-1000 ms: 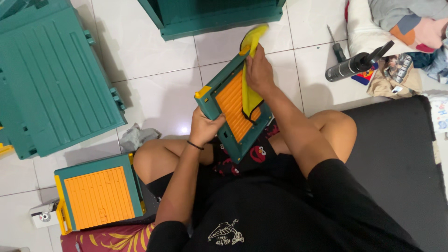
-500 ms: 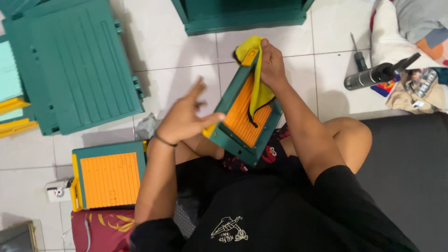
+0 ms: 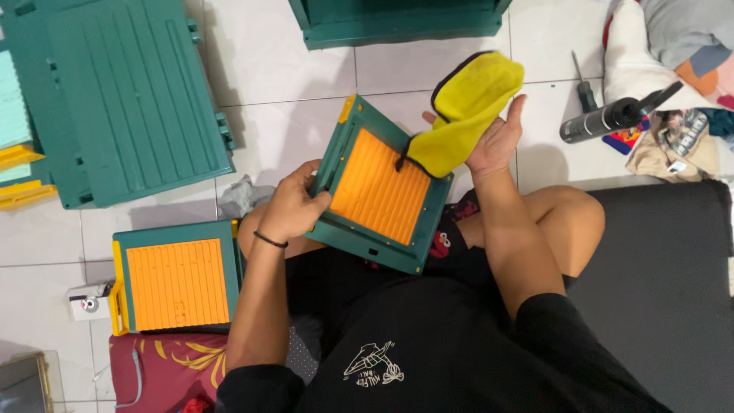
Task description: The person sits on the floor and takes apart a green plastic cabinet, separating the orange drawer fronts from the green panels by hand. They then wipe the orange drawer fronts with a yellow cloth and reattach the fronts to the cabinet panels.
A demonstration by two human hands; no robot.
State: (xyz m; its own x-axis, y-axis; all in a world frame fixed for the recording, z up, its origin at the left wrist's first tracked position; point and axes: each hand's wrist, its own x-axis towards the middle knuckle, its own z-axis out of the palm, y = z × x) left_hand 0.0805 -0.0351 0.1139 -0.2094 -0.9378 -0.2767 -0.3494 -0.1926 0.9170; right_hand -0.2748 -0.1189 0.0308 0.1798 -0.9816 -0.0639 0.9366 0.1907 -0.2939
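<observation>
I sit cross-legged on the floor with a green square panel (image 3: 345, 229) with an orange ribbed inset tilted over my lap. My left hand (image 3: 294, 205) grips the panel's left edge. My right hand (image 3: 497, 138) is raised past the panel's upper right corner and holds a yellow cloth (image 3: 466, 107) with a dark trim. The lower end of the cloth rests on the orange inset.
A second green and orange panel (image 3: 176, 279) lies on the floor at my left. A large green ribbed lid (image 3: 130, 99) is at upper left, a green box (image 3: 397, 19) at the top. A black tool (image 3: 612, 116) and clothes lie at upper right, a dark mat (image 3: 657, 291) at right.
My left hand has gone back from the air to the panel's left edge. The right hand has lifted the yellow cloth up and to the right. The panel now lies flatter.
</observation>
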